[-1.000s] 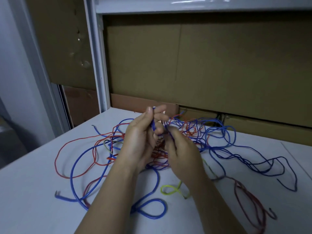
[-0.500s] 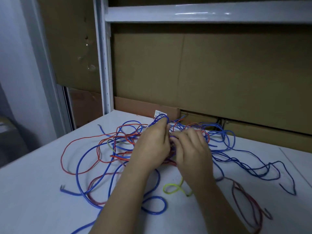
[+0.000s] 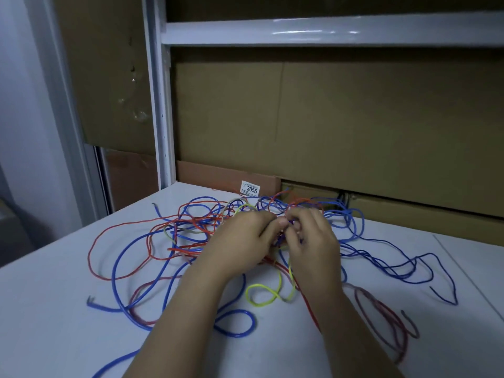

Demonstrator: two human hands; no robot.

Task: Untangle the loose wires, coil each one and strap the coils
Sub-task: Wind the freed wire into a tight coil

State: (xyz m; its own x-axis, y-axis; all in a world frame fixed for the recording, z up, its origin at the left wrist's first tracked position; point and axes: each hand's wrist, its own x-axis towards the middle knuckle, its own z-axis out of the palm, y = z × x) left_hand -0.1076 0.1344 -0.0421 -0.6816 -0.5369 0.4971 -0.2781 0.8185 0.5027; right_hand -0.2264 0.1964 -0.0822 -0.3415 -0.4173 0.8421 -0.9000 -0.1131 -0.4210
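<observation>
Just before the label reading 3055, on the white table: left hand and right hand curled, pinching strands in the middle of the wire tangle. Untangling step, barely begun by the look; next calls for tracing one strand and drawing it free.

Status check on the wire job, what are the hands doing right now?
Left hand and right hand both pinching into the wire tangle. No coils, no straps seen. Yellow wire looped beneath wrists.
</observation>
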